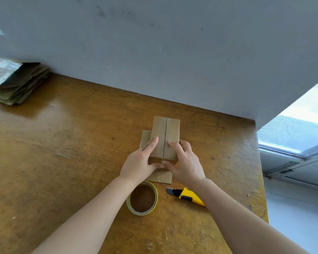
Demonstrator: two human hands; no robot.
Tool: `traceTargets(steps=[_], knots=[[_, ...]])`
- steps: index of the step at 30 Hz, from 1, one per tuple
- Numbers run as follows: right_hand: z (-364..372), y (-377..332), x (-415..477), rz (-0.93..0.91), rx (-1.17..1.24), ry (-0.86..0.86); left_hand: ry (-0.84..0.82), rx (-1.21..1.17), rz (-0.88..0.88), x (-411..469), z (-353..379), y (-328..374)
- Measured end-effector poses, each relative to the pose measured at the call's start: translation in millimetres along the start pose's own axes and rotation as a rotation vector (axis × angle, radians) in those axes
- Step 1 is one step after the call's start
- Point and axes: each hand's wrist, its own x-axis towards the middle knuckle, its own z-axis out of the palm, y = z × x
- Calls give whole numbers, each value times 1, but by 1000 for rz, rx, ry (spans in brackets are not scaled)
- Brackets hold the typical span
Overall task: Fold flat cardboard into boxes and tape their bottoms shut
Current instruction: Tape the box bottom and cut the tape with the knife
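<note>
A stack of flat cardboard (15, 83) sits at the table's (62, 143) far left corner, while toward its right edge the left hand (140, 162), just beyond the tape roll (142, 198), and the right hand (185, 162) press straight fingers on the cardboard box's (164, 138) two bottom flaps, which I'd keep butted tight for taping.

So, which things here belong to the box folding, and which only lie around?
For the job: cardboard box; tape roll; yellow cutter, probably for the tape; stack of flat cardboard.
Not part of it: window; grey wall.
</note>
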Motion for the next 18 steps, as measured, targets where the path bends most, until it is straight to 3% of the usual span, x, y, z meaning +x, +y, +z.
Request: traceTargets(steps=[8,12,14,18], knots=[[10,-7,-6,-8,-47,-11,6,75,13,-1,3,-1],[10,-1,-11,222,152,-84,-36,54,-12,-5,1,0],[9,-2,-12,339,265,-110,-31,8,-61,-6,0,7],[4,-10,-7,292,279,-103,98,-41,-267,0,-5,29]])
